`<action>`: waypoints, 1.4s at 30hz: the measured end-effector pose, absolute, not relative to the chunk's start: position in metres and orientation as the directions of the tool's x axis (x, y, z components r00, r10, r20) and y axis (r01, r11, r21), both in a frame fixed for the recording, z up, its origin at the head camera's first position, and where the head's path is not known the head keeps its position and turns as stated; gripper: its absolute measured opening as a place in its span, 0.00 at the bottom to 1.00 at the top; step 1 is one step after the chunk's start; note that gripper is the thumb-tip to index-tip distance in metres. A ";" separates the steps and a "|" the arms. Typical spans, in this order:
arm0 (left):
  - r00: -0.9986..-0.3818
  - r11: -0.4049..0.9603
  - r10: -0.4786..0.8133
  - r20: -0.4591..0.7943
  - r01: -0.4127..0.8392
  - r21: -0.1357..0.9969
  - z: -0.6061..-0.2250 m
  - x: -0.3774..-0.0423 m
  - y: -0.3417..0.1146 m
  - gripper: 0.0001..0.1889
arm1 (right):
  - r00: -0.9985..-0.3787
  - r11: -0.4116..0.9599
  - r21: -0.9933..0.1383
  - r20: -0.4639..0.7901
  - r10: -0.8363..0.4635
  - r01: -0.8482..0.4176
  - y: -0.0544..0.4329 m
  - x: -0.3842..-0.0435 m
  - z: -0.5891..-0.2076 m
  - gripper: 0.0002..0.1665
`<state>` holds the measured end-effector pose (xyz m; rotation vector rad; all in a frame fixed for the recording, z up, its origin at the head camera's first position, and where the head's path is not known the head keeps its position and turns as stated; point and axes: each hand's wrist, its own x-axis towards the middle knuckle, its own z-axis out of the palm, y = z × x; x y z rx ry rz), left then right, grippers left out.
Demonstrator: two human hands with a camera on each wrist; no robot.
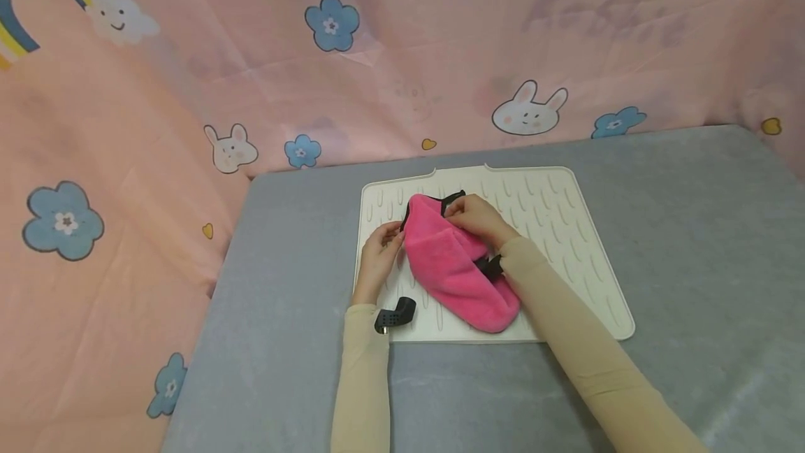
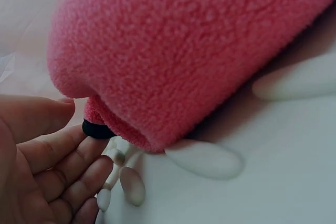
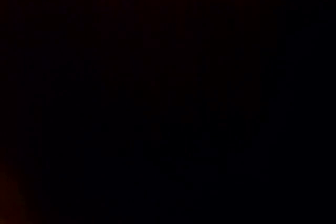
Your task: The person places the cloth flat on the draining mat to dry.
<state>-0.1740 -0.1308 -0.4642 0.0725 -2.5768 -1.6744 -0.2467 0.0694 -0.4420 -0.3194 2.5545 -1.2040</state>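
Observation:
A soft pink fleece piece with black edging [image 1: 440,257], perhaps a cap, lies bunched and slanting across a cream ridged mat [image 1: 566,243]. At its left upper edge my left hand [image 1: 379,254] pinches the black trim. In the left wrist view, the thumb and index finger of my left hand [image 2: 50,156] meet the black trim [image 2: 97,129] under a fold of pink fleece [image 2: 173,51]. The right hand [image 1: 476,219] grips the black edge at the top, fingers bent. The right wrist view is almost wholly dark.
Grey cloth [image 1: 295,285] covers the table around the mat. A pink patterned curtain [image 1: 402,54] hangs behind and along the left side. Black wrist cameras sit by both cuffs, the left camera [image 1: 396,314] over the mat's lower left.

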 end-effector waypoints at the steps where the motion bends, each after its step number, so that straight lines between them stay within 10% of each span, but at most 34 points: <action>1: -0.996 0.409 -0.077 0.033 -0.002 0.913 -0.464 -0.174 -0.131 0.16 | -0.930 0.625 -0.777 -0.169 -0.327 -0.078 0.069 -0.247 -0.442 0.14; 17: -0.995 0.417 -0.095 0.037 -0.006 0.909 -0.465 -0.174 -0.128 0.16 | -0.923 0.567 -0.813 -0.107 -0.370 -0.133 0.070 -0.248 -0.446 0.07; 31: -0.993 0.500 -0.037 0.116 0.082 0.862 -0.467 -0.174 -0.122 0.11 | -0.954 0.032 -0.987 -0.163 -0.251 0.160 0.106 -0.232 -0.438 0.04; 42: -0.989 0.360 -0.062 0.133 0.103 0.927 -0.463 -0.174 -0.123 0.07 | -0.983 0.029 -0.997 -0.081 -0.165 0.077 0.156 -0.213 -0.445 0.15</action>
